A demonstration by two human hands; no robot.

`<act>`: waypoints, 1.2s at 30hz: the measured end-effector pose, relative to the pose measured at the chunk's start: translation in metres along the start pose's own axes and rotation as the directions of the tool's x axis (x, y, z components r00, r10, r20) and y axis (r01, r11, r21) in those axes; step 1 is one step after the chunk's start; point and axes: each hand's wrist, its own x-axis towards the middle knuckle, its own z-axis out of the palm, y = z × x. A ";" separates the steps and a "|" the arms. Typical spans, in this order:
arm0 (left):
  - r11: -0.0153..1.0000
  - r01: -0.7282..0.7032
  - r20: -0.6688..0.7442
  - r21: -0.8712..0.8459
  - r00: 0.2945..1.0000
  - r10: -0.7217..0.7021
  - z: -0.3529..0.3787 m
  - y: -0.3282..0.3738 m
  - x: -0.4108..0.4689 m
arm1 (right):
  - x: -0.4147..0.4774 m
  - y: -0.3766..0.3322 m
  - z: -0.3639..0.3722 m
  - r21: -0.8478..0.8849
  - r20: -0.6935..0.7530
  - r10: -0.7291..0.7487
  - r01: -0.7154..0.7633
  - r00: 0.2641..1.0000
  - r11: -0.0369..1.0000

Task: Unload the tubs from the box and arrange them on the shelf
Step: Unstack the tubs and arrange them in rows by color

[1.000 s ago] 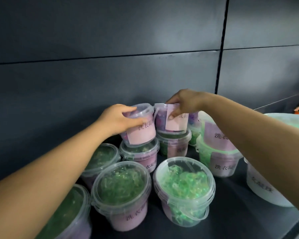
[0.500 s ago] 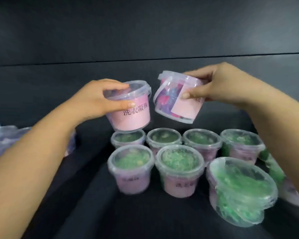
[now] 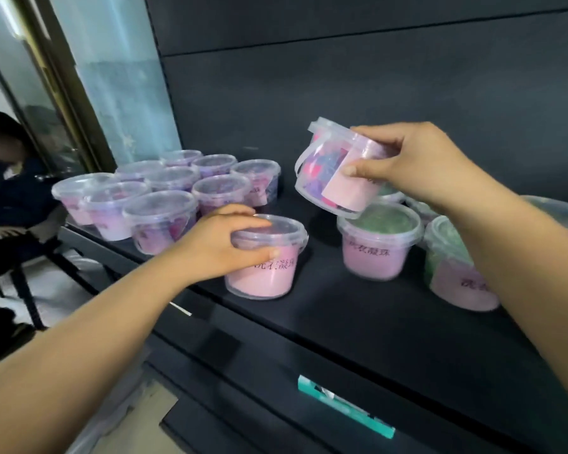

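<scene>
Shelf (image 3: 358, 322) now bears the pink tub (image 3: 263, 273), left hand (image 3: 217, 247) gripping it

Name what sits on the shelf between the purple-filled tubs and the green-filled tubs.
Head view: one pink-labelled tub, gripped by the left hand; bare shelf on either side. The right hand holds a raised tub above the green-filled tubs.

Purple tubs (image 3: 159, 224): nine, in the left cluster
Green tubs (image 3: 379, 253): at least four, others partly hidden
Shelf tub (image 3: 263, 273): one
Raised tub (image 3: 335, 181): one
Hands: two, left hand (image 3: 217, 247), right hand (image 3: 420, 165)
Seated person (image 3: 10, 191): one
</scene>
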 end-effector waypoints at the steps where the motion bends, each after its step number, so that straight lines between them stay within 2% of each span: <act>1: 1.000 -0.006 0.026 0.001 1.000 0.006 0.000 -0.005 0.000 | -0.002 -0.001 0.004 0.004 0.005 -0.003 0.003 1.000 1.000; 4: 0.998 -0.051 0.118 0.045 0.992 0.046 -0.003 -0.015 0.008 | -0.005 -0.001 0.012 -0.007 -0.006 0.005 -0.005 1.000 1.000; 6: 0.992 -0.077 0.216 0.100 0.975 0.054 -0.004 -0.020 0.017 | -0.005 0.000 0.019 -0.020 -0.046 0.026 -0.027 0.999 0.999; 8: 0.984 -0.098 0.254 0.148 0.965 0.058 -0.004 -0.023 0.028 | -0.004 0.001 0.023 -0.042 -0.094 0.044 -0.048 0.995 0.998; 14: 0.926 -0.182 0.256 0.330 0.962 0.097 0.003 -0.027 0.065 | 0.001 0.001 0.020 -0.327 -0.222 0.055 -0.127 0.974 0.936; 19: 0.945 -0.121 0.270 0.304 0.962 0.037 0.005 -0.022 0.091 | 0.000 0.001 0.016 -0.460 -0.233 0.095 -0.196 0.968 0.866; 23: 0.947 -0.105 0.220 0.303 0.975 0.038 0.013 -0.025 0.123 | -0.002 0.016 0.027 -0.527 -0.283 0.097 -0.239 0.954 0.816; 30: 0.950 -0.108 0.270 0.292 0.962 0.027 0.023 -0.025 0.173 | -0.003 0.033 0.036 -0.510 -0.348 0.041 -0.225 0.937 0.830; 36: 0.931 -0.132 0.284 0.341 0.958 0.032 0.032 -0.030 0.204 | -0.005 0.048 0.043 -0.489 -0.407 -0.076 -0.147 0.910 0.860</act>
